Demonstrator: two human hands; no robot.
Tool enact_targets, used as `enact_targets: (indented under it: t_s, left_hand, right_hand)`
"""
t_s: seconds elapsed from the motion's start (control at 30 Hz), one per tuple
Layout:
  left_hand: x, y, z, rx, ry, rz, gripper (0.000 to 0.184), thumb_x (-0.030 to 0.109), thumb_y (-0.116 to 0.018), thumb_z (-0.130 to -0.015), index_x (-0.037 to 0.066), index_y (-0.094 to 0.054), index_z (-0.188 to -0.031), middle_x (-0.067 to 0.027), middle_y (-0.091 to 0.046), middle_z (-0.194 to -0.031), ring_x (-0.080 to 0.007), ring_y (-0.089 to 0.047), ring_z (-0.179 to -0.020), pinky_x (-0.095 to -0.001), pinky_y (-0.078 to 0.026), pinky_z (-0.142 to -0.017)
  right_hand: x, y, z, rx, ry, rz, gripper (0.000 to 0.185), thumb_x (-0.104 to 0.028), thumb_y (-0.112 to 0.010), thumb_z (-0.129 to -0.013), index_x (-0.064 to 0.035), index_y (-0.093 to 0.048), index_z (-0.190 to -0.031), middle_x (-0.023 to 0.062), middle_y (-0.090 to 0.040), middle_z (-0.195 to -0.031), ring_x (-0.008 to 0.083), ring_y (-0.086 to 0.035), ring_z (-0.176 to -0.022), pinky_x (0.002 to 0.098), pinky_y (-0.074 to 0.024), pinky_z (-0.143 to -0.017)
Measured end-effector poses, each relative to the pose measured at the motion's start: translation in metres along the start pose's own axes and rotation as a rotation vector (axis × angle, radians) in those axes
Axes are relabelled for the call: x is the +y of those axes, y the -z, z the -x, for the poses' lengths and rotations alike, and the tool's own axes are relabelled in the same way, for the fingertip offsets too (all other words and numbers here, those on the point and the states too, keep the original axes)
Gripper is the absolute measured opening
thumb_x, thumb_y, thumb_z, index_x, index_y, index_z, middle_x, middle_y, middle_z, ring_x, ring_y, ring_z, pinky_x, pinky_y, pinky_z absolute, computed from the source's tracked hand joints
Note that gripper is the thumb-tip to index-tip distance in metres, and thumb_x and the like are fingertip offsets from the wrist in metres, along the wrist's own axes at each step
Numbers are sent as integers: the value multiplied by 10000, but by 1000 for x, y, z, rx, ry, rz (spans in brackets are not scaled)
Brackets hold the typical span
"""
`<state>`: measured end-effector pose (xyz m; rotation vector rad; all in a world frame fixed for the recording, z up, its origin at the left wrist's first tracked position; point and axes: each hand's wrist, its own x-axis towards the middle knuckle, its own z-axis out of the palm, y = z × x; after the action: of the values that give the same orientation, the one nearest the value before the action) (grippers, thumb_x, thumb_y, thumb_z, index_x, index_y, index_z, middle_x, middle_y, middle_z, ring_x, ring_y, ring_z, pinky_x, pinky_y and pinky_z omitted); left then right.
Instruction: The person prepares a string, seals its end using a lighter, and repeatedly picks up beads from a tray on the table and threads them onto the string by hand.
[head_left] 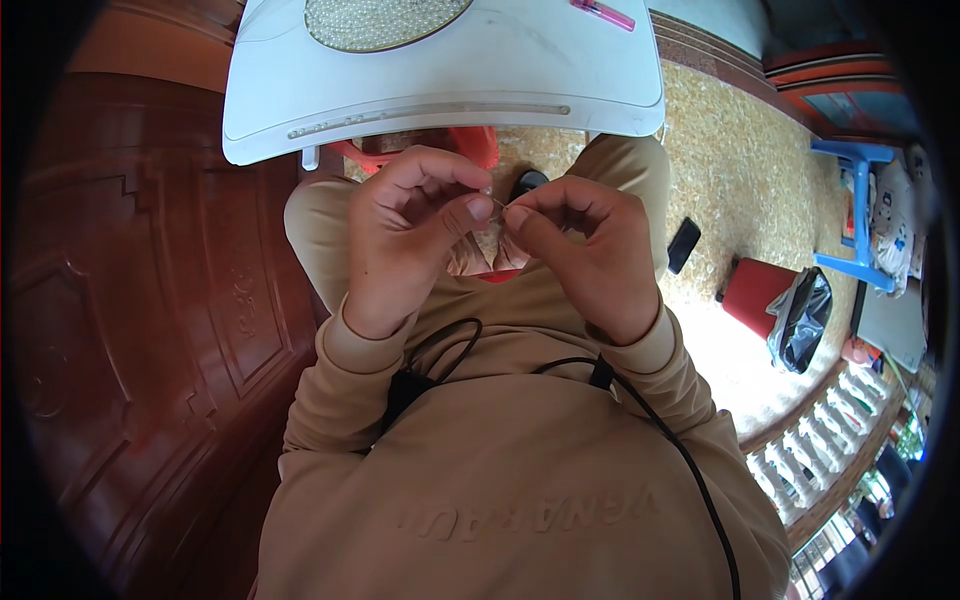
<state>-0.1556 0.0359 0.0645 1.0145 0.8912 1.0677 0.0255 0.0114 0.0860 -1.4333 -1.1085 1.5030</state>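
Observation:
My left hand (415, 225) is closed in a pinch, with a tiny pale bead (487, 191) showing between thumb and forefinger. Close beside it, my right hand (590, 235) pinches a thin thread or wire (499, 203); which of the two it is, I cannot tell. This fine strand spans the small gap between both hands' fingertips. Both hands are held above my lap, just in front of the white table (520, 75). On the table lies a round tray (330, 47) full of small pearl-like beads (385, 20).
A pink lighter-like item (603, 14) lies at the table's right. Under the table is a red plastic stool (470, 145). On the floor to the right are a black phone (684, 245), a red bin (755, 297) and a blue stool (858, 215). Carved wooden panelling (160, 300) stands at left.

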Motion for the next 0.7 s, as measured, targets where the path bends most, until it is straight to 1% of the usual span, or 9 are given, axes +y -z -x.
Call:
enact_targets:
  t_s: [0.1,0.3,0.43,0.47,0.6,0.7]
  left_hand:
    - [1,-3,0,25,-28,-49,186,-116,-639,-865,-8,-646,-1016,-63,-651,-936,-98,-573,-772,-213,-477,-716]
    - [-6,-2,2,45,-123,-159,227,-150,-624,-836,-4,-645,-1009,-60,-643,-944,-106,-564,-777,-222,-475,-707]
    - [-9,-6,0,73,-297,-401,262,-177,-621,-797,5,-653,-983,-63,-634,-947,-121,-563,-780,-230,-472,-694]
    - [-10,-5,0,72,-297,-403,262,-177,-621,-797,5,-653,-983,-63,-634,-947,-121,-563,-780,-230,-472,-694]
    - [-10,-5,-1,70,-356,-564,279,-192,-621,-767,8,-666,-955,-66,-631,-938,-139,-566,-765,-238,-474,-686]
    - [-11,-6,-1,71,-339,-541,278,-190,-622,-763,10,-671,-950,-69,-633,-943,-141,-566,-763,-242,-473,-681]
  right_hand:
    - [1,0,0,18,0,41,56,-8,-687,-869,38,-698,-898,56,-676,-762,89,-572,-669,185,-456,-626]
    - [6,-1,-2,37,18,92,56,-12,-690,-859,36,-699,-885,51,-670,-740,83,-563,-643,182,-445,-604]
    - [9,0,-2,58,54,142,60,-13,-691,-856,39,-697,-886,49,-666,-725,79,-556,-622,179,-435,-584]
    - [10,-1,-3,59,54,141,60,-13,-691,-856,39,-697,-886,49,-666,-725,79,-556,-622,179,-435,-584]
    - [14,-1,-4,81,36,132,60,-14,-689,-856,35,-697,-890,43,-661,-716,77,-552,-613,176,-424,-569]
    - [18,0,-6,73,40,121,58,-10,-688,-860,33,-697,-897,42,-658,-711,76,-548,-607,176,-420,-564]
